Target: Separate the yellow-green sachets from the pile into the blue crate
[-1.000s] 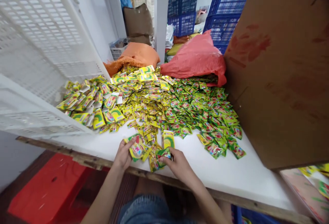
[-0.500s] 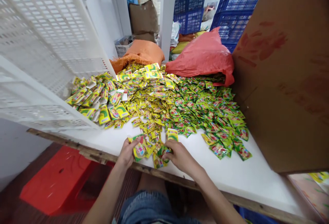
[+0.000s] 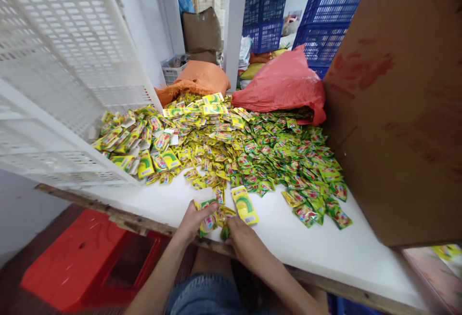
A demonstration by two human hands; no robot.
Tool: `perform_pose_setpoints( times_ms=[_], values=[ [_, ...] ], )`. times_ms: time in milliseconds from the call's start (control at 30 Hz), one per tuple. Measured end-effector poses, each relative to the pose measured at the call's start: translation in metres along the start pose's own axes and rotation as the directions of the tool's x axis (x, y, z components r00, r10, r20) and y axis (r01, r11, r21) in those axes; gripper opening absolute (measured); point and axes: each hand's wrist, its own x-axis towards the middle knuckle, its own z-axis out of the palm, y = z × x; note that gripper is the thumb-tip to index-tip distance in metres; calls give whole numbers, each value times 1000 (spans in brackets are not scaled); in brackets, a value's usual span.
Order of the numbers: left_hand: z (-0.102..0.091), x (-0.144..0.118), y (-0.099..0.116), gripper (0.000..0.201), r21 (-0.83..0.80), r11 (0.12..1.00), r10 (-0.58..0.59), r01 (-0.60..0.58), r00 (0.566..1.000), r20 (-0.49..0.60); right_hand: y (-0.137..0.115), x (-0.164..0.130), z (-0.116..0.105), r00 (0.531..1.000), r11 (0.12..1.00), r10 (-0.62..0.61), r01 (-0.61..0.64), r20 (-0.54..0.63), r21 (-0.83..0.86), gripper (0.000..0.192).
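At the near edge of a white bench (image 3: 306, 245), you work bare-handed among yellow and green packaging. Your left hand (image 3: 191, 221) has its fingers clamped on a yellow-and-green carton (image 3: 206, 221), thumb across its printed face, a white flap standing at the top end. Your right hand (image 3: 247, 242) is turned palm down just beside it, fingers bent at a few small yellow sachets (image 3: 225, 214) near the bench's edge; the fingertips are hidden, so whether they grip anything cannot be told. Just beyond that hand, a flat yellow carton (image 3: 245, 205) with a green arc lies on the bench.

Behind your hands, a heap of small yellow sachets (image 3: 212, 149) runs into a spread of green sachets (image 3: 285, 161) on the right, while more yellow cartons (image 3: 124, 137) are piled to the left, beside a white slatted crate (image 3: 119, 72). An orange sack (image 3: 204, 75) and a red sack (image 3: 281, 81) lie at the back of the heaps. A large cardboard box (image 3: 393, 127) walls off the right side, blue crates (image 3: 323, 43) are stacked in the background, and a red stool (image 3: 72, 257) stands below at left.
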Motion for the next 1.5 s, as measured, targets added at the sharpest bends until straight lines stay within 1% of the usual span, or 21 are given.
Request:
perform_pose_setpoints(
  times_ms=[67, 100, 167, 233, 300, 333, 367, 400, 500, 667, 700, 767, 833, 900, 1000, 1067, 1133, 1233, 1333, 1400, 1500],
  values=[
    [9, 3, -6, 36, 74, 997, 9, -12, 999, 34, 6, -10, -16, 996, 982, 59, -47, -64, 181, 23],
    [14, 4, -9, 37, 112, 994, 1, -9, 998, 66, 8, -14, -26, 988, 961, 90, -52, -127, 272, 19],
    [26, 5, -15, 38, 194, 981, -24, -8, 986, 164, 9, -20, -47, 950, 917, 139, -16, -281, 399, 15],
    [40, 4, -21, 39, 270, 963, -66, -19, 951, 302, 8, -20, -64, 902, 907, 131, 59, -411, 417, 18],
    [53, 2, -26, 39, 319, 947, -125, -18, 899, 420, 7, -17, -74, 877, 924, 80, 113, -474, 365, 20],
    [58, 1, -28, 39, 333, 943, -154, -8, 876, 457, 8, -15, -76, 878, 936, 48, 128, -477, 329, 19],
    [63, 1, -30, 40, 336, 942, -172, 3, 863, 475, 9, -14, -77, 885, 948, 16, 134, -466, 287, 17],
    [65, 1, -32, 41, 329, 944, -175, 8, 860, 480, 11, -13, -77, 895, 962, -13, 133, -445, 240, 16],
    [68, 3, -38, 41, 303, 953, -129, -25, 869, 477, 16, -14, -74, 927, 990, -77, 114, -367, 81, 17],
    [70, 8, -49, 28, 349, 934, -91, -74, 897, 433, 8, -14, -74, 961, 984, -101, 58, -259, -170, 19],
    [70, 8, -50, 28, 350, 933, -79, -81, 905, 419, 5, -13, -74, 964, 981, -108, 63, -245, -183, 19],
    [69, 9, -51, 29, 335, 938, -57, -84, 920, 389, 3, -13, -74, 960, 987, -126, 96, -248, -131, 23],
    [67, 8, -50, 27, 323, 945, -67, -58, 929, 364, 5, -14, -73, 942, 992, -125, 123, -310, -26, 28],
    [65, 8, -49, 22, 329, 944, -93, -32, 929, 357, 9, -16, -70, 916, 993, -94, 116, -391, 35, 22],
    [64, 7, -48, 22, 344, 939, -106, -16, 937, 333, 14, -18, -64, 878, 997, -67, 75, -474, -2, 15],
    [65, 7, -47, 23, 350, 937, -108, -12, 941, 321, 15, -18, -64, 867, 998, -69, 54, -493, -45, 14],
    [65, 7, -47, 22, 353, 935, -111, -14, 936, 333, 14, -18, -67, 876, 996, -74, 45, -477, -72, 13],
    [65, 7, -48, 22, 347, 937, -93, -34, 934, 344, 11, -17, -75, 904, 993, -94, 56, -416, -103, 10],
    [66, 6, -48, 19, 342, 939, -100, -39, 920, 379, 10, -12, -84, 924, 988, -100, 49, -370, -144, 5],
    [67, 6, -48, 18, 332, 942, -101, -42, 910, 401, 10, -8, -88, 943, 986, -92, 43, -321, -158, 3],
    [70, 5, -47, 21, 317, 947, -83, -52, 914, 398, 11, -3, -91, 969, 989, -81, 49, -235, -142, 6]
  ],
)
